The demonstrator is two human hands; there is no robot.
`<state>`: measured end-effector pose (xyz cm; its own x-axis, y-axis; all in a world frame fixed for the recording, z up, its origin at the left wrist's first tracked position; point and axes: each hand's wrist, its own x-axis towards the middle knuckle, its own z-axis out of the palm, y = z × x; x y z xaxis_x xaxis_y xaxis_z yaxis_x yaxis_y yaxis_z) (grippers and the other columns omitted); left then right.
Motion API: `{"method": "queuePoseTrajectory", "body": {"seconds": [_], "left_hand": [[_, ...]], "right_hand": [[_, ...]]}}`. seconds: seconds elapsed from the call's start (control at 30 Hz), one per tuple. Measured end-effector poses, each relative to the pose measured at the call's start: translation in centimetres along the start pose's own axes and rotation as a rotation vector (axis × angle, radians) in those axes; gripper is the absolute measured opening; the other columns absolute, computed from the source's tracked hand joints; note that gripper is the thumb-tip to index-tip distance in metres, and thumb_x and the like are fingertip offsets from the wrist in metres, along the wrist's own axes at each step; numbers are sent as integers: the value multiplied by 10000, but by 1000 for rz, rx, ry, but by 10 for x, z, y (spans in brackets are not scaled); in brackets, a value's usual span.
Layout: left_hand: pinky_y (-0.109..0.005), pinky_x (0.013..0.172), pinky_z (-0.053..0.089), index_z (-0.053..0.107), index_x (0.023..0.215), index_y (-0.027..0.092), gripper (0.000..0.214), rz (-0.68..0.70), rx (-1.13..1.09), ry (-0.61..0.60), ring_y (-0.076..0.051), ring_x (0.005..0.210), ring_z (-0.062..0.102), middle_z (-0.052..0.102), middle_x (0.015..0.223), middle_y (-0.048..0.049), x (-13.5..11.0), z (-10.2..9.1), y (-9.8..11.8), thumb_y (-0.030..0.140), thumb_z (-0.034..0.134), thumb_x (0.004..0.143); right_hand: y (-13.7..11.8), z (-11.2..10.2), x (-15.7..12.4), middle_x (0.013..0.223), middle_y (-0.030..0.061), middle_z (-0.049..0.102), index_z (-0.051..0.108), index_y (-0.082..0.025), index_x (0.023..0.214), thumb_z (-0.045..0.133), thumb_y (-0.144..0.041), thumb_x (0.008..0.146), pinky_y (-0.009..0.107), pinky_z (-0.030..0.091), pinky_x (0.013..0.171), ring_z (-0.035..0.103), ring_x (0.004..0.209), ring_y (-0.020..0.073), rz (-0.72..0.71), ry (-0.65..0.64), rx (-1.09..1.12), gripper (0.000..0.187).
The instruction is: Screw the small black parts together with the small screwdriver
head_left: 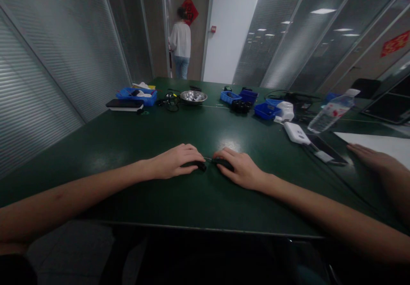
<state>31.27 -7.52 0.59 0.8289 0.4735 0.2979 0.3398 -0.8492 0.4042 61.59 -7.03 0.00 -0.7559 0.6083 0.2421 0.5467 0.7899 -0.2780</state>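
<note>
Low over the near middle of the table, my left hand [181,161] is closed around a slim black object [201,165] with a blunt end poking out past the fingers. Facing it, my right hand [241,167] grips a dark object with a rounded black body [224,164]. A thin, light metal-looking piece [208,159] shows in the small gap between the two hands. Fingers cover most of both objects, so I cannot tell their kind or whether they are joined.
A co-worker's hand [374,159] rests at right by a white sheet [384,146]. Nearby are a tilted plastic bottle [333,112], a white power bank [296,132] and a phone [328,148]. Farther back: blue trays [267,111], a metal bowl [193,100]. A person [181,42] stands at the door.
</note>
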Motion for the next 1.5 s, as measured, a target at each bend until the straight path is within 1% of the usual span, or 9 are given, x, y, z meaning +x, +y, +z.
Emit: {"method": "queuePoseTrajectory", "body": {"seconds": [0.17,0.37,0.5,0.57,0.67,0.9,1.1,1.27,1.5], "left_hand": [[-434,1068,441,628,1370,220,343,4,-10,-27,-263,1249,552,680,1304,-108,0,-2,1,249,560,1035],[-433,1076,452,625,1381,217,353,35,-34,-15,-253,1219,570,688,1280,-115,-1,-2,2,241,561,1035],[-441,1096,444,612,1413,227,384,65,-26,-15,-256,1247,572,673,1322,-122,0,-2,4,246,564,1033],[-447,1111,432,624,1405,239,379,87,-20,-21,-259,1260,573,669,1337,-123,1,-3,4,242,561,1031],[-441,1105,435,644,1369,238,349,97,-18,-31,-257,1242,586,685,1306,-117,1,-2,4,242,567,1028],[-390,1026,477,678,1247,201,246,41,13,6,-233,1147,608,713,1190,-104,0,0,1,221,550,1037],[-400,988,483,690,1230,194,249,43,80,29,-239,1093,628,721,1153,-113,-2,1,-6,233,527,1047],[-395,971,481,683,1242,198,249,-8,121,29,-237,1093,623,710,1164,-104,-5,-4,-16,231,530,1048],[-378,945,483,671,1224,192,225,-118,161,32,-229,1073,623,694,1158,-90,-10,-16,-33,240,549,1041]], "right_hand": [[-1,-1,0,1173,72,642,531,-240,1297,547,-259,1014,349,528,808,657,914,206,-5,-6,-6,284],[-4,-5,0,1156,72,645,537,-238,1277,538,-259,1016,348,525,796,655,894,204,-3,-9,1,262],[-4,-4,0,1160,76,648,537,-238,1286,540,-252,1012,352,528,794,657,906,208,-8,-1,5,274],[-3,-3,0,1162,78,650,539,-239,1288,538,-254,1012,353,530,793,657,902,206,-16,4,7,276],[-2,-3,0,1164,75,649,538,-241,1288,538,-259,1015,347,529,786,658,896,203,-17,6,5,273],[-2,-2,0,1167,70,645,532,-243,1289,541,-263,1016,356,529,804,659,906,208,-7,-2,1,274],[-2,-3,0,1156,75,650,541,-241,1283,533,-256,1014,356,536,798,663,906,209,-4,-3,10,269],[-2,-2,-1,1157,76,653,538,-244,1290,535,-268,1017,356,533,786,661,892,207,-9,4,17,274],[-2,-3,-1,1167,67,644,538,-244,1295,548,-266,1015,344,521,762,654,864,195,7,-11,12,281]]}}
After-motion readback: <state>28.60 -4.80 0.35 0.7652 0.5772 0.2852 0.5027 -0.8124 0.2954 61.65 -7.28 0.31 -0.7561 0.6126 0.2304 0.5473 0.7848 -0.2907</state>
